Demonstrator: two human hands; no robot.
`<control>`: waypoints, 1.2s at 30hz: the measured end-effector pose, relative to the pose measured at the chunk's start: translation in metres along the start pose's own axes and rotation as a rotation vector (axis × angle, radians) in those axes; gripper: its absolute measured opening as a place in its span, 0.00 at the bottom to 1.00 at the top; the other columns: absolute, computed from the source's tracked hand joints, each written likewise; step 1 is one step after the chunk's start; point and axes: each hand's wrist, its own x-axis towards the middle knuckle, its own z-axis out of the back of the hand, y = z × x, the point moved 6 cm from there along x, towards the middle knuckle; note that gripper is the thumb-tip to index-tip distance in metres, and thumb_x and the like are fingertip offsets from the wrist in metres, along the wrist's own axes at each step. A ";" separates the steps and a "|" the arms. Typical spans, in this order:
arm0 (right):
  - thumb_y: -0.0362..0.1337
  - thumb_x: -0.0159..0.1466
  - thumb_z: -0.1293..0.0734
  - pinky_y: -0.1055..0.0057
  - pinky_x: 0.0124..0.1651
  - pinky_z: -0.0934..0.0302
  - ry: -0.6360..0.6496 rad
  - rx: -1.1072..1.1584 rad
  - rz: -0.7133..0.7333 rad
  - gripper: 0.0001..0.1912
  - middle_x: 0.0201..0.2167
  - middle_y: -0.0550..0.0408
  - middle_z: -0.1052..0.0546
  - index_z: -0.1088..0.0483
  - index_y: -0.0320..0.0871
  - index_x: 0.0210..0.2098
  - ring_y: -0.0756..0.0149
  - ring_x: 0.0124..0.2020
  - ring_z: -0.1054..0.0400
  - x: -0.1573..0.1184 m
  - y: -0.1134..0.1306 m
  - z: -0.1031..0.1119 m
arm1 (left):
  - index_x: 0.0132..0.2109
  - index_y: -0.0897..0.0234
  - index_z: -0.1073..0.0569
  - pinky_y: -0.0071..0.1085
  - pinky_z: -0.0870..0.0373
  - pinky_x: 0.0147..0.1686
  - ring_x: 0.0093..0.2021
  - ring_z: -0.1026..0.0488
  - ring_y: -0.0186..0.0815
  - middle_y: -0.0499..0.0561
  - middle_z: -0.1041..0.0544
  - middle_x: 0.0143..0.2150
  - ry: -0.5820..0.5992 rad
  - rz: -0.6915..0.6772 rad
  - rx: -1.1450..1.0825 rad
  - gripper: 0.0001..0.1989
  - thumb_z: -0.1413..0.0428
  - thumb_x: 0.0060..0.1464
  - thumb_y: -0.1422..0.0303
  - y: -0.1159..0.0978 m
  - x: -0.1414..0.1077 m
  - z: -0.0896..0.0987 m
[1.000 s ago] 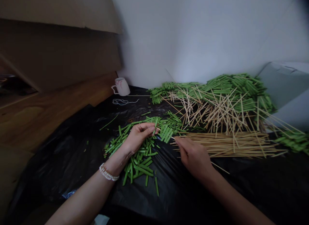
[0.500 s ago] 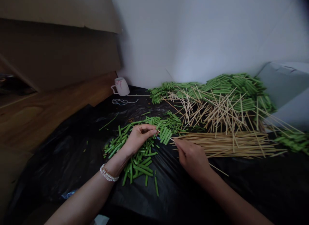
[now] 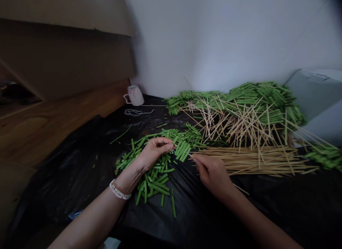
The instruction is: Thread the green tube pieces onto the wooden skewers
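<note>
between my hands, a skewer [image 3: 191, 156] slants ten to four o'clock, green row [image 3: 182, 151] threaded crosswise. right hand [image 3: 213, 173] clamps it at four; left hand [image 3: 154, 153], fingertips near together, sits closer, at ten, grip unclear. from green row: loose stems [image 3: 158, 186] crowd seven, bare sticks [image 3: 256, 159] three.

A mug [image 3: 136, 96] (pale, handled) stands near cardboard [image 3: 80, 56].
</note>
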 end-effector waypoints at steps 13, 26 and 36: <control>0.30 0.66 0.44 0.73 0.35 0.40 0.025 -0.030 0.006 0.14 0.28 0.54 0.24 0.27 0.42 0.38 0.67 0.31 0.30 -0.002 0.001 -0.001 | 0.33 0.67 0.20 0.28 0.33 0.38 0.30 0.28 0.31 0.50 0.21 0.29 0.029 -0.002 0.069 0.12 0.33 0.43 0.63 0.003 0.000 0.000; 0.34 0.67 0.43 0.73 0.33 0.40 0.064 0.106 -0.066 0.14 0.24 0.57 0.24 0.27 0.44 0.31 0.68 0.27 0.31 0.003 -0.002 0.003 | 0.31 0.66 0.20 0.29 0.32 0.36 0.28 0.28 0.32 0.50 0.21 0.28 0.024 -0.001 0.063 0.11 0.32 0.40 0.64 0.000 0.000 -0.003; 0.30 0.67 0.44 0.70 0.45 0.35 0.044 0.005 0.022 0.14 0.39 0.52 0.21 0.28 0.44 0.44 0.66 0.40 0.27 0.002 0.005 0.000 | 0.32 0.66 0.22 0.26 0.36 0.33 0.28 0.30 0.30 0.48 0.24 0.28 0.162 -0.028 0.119 0.11 0.35 0.46 0.63 -0.005 -0.005 -0.018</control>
